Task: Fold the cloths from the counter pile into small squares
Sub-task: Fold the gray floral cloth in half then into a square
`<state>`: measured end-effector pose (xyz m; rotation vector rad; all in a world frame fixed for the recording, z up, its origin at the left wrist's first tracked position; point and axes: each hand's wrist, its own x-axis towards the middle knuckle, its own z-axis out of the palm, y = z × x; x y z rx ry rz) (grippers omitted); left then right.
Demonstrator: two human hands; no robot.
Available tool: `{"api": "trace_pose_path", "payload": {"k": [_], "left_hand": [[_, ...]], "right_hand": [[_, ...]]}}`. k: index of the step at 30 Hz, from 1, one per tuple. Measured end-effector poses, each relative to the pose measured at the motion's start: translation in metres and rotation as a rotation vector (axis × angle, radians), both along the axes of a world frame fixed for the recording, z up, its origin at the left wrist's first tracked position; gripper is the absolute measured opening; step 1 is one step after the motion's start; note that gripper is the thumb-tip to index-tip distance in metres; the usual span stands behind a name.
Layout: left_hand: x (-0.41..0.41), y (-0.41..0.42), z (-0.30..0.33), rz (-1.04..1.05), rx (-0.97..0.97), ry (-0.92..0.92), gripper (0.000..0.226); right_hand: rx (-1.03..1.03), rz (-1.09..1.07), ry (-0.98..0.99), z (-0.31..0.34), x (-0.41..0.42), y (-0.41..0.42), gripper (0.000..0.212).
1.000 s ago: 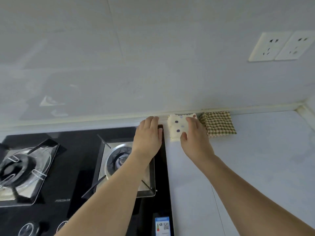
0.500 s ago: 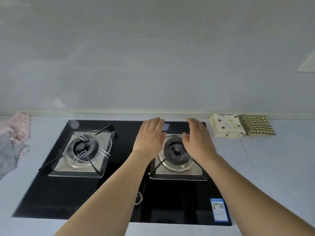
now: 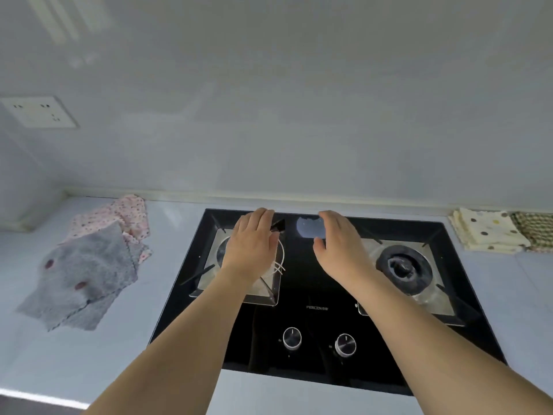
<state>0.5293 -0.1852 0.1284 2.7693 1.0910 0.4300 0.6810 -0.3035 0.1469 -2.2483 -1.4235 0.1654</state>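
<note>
— Hovering over the black glass two-burner gas hob (image 3: 311, 298), are they, both hands?

— Yes. The left hand (image 3: 253, 244) is above the left steel burner pan (image 3: 239, 265), fingers straight and close together, holding nothing. The right hand (image 3: 338, 244) is over the middle of the hob, fingers loosely extended with the thumb spread, also holding nothing. Whether either palm touches the hob, I cannot tell.

— Where are the cloths?

— At nine o'clock from the hands, on the pale blue-grey tabletop (image 3: 74, 354), lies the unfolded pile. On top is a grey fuzzy square cloth with two dark red spots (image 3: 80, 274), spread flat with rumpled edges. Under it and poking out toward the wall is a crumpled pink cloth with small floral print (image 3: 119, 217).

— And the folded ones?

— At three o'clock, against the back wall: a cream cloth with coloured polka dots, folded into a small thick square (image 3: 486, 232), its layered edges showing at the front. Touching its right side is a green-and-brown checked cloth (image 3: 535, 230), also folded, partly cut off by the frame edge.

— Anything else?

— Two round silver knobs (image 3: 318, 341) at six o'clock on the hob, the right round black burner (image 3: 402, 266), and a white wall socket plate (image 3: 39, 112) at ten o'clock.
</note>
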Motion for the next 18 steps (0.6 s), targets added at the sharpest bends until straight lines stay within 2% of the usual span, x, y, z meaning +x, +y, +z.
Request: {"api": "trace_pose_path", "payload": {"k": [3, 8, 12, 18], "left_hand": [[-0.041, 0.020, -0.002, -0.020, -0.017, 0.018, 0.050], [-0.119, 0.071, -0.003, 0.058, -0.080, -0.046, 0.046], [-0.197, 0.122, -0.013, 0.047, -0.112, 0.034, 0.044], [-0.314, 0.179, -0.029, 0.189, -0.266, 0.051, 0.041]], "right_hand": [[-0.005, 0.021, 0.039, 0.003, -0.038, 0.021, 0.052], [-0.045, 0.064, 0.031, 0.002, -0.111, 0.074, 0.050], [-0.071, 0.044, 0.060, -0.003, -0.187, 0.126, 0.052], [-0.062, 0.255, 0.067, -0.018, -0.285, 0.186, 0.047]]}}
